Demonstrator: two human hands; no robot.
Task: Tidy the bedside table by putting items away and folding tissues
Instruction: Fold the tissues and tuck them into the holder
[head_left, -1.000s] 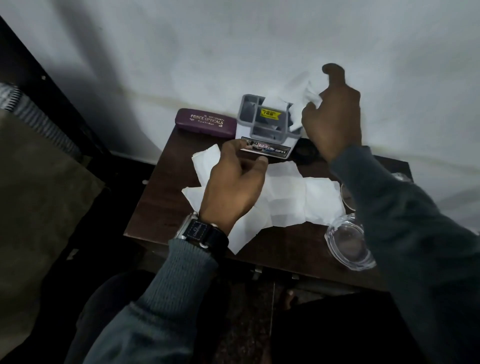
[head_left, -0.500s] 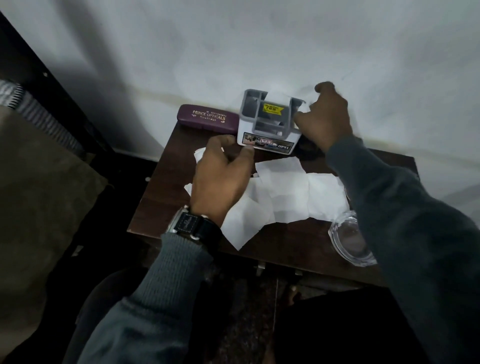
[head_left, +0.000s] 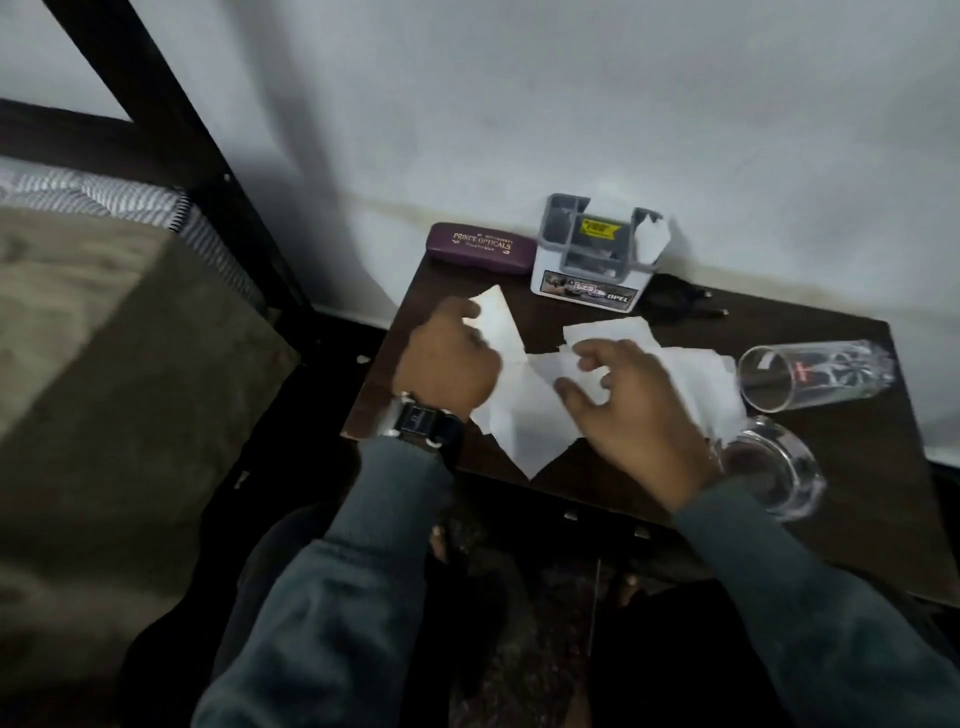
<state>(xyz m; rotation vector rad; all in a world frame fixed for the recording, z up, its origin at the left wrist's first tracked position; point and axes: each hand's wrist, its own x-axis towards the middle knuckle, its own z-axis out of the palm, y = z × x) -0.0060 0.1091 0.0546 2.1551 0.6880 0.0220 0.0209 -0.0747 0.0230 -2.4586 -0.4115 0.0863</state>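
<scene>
Tissues (head_left: 524, 415) spread over our bedside table (head_left: 872, 467), one now in the organizer (head_left: 589, 270). What next?
— Our right hand (head_left: 628, 400) is back, half-curled, grip unclear; our left hand (head_left: 447, 364) pinches a corner. We fold.

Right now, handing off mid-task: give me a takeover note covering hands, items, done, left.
Left hand grips a corner of the loose tissues; right hand curls over them, grip unclear.
Done: one tissue tucked in the organizer, right compartment.
Tumbler on its side, glass dish and glasses case sit on the table.
Left: fold the loose tissues, put items away.
</scene>
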